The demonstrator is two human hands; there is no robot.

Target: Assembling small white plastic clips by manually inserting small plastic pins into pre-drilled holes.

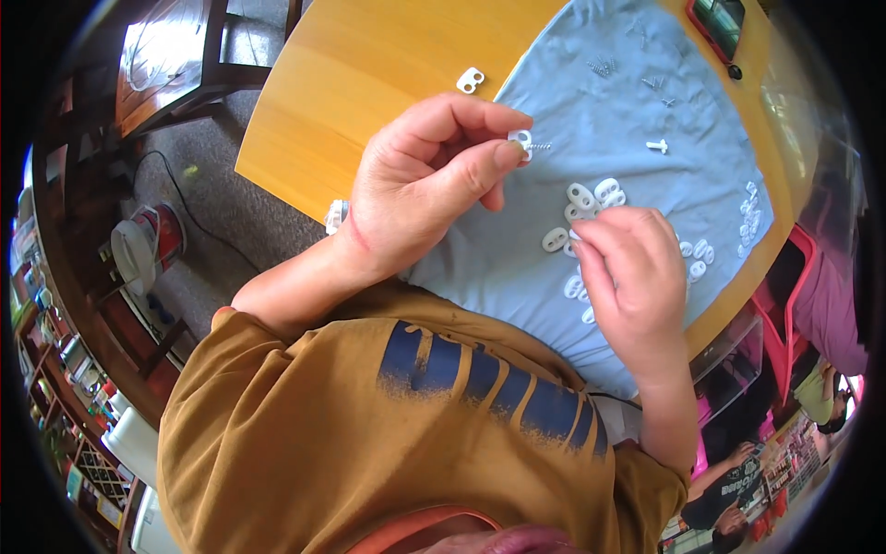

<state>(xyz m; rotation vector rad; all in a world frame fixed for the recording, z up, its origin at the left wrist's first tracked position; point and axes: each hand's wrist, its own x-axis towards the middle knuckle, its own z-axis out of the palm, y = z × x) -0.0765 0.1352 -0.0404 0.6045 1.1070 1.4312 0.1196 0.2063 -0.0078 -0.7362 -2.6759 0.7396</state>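
Note:
My left hand [434, 171] is raised over the near left part of a light blue cloth [554, 88]. Between its thumb and forefinger it pinches a small white cord lock part [522, 138], from which a thin metal spring [541, 147] sticks out to the right. Lower and to the right, my right hand [637, 268] is closed at the edge of a loose pile of white two-hole cord lock pieces [580, 195]. A bit of white shows at its fingertips, apparently one of these pieces; the palm side is hidden.
Several small springs [602, 66] lie on the cloth's far part. Closer in is a white stemmed piece [656, 146]. More small white parts [749, 222] line the right edge. One two-hole piece [470, 80] rests on the bare wooden table [369, 65]. A dark-screened device [718, 23] sits far right.

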